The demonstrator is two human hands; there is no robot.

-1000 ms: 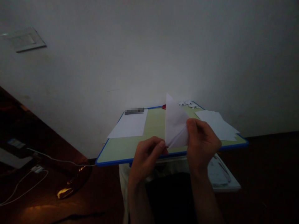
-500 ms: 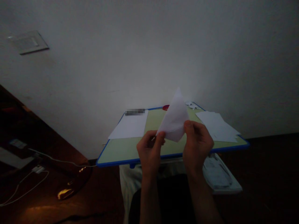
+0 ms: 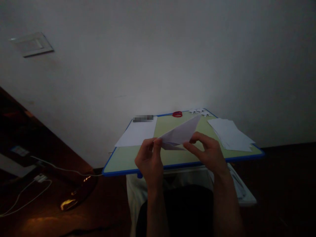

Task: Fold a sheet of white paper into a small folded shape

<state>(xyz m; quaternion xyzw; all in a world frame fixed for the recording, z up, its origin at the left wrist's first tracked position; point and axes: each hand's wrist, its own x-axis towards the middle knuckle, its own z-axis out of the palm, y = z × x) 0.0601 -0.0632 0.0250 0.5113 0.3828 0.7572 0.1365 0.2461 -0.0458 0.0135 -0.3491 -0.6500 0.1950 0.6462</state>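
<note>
In the head view, a folded white sheet of paper (image 3: 181, 132) is held above the table, tilted, with a pointed end toward the upper right and a gap between its layers at the lower edge. My left hand (image 3: 150, 161) pinches its left corner between thumb and fingers. My right hand (image 3: 208, 152) has thumb and index finger at its lower right edge, in a loose grip. The other right fingers are curled and partly hidden.
The blue-edged table (image 3: 138, 159) bears a white sheet (image 3: 138, 133) at left and a stack of paper (image 3: 229, 133) at right. Red-handled scissors (image 3: 177, 114) and several small folded white pieces (image 3: 200, 112) lie along the back, close to the wall (image 3: 158, 59). A white cable (image 3: 64, 170) runs at left.
The folded paper has swung from upright to a low slant toward the right, and its layers have parted. My left hand moved slightly left; my right hand shifted right, its grip looser.
</note>
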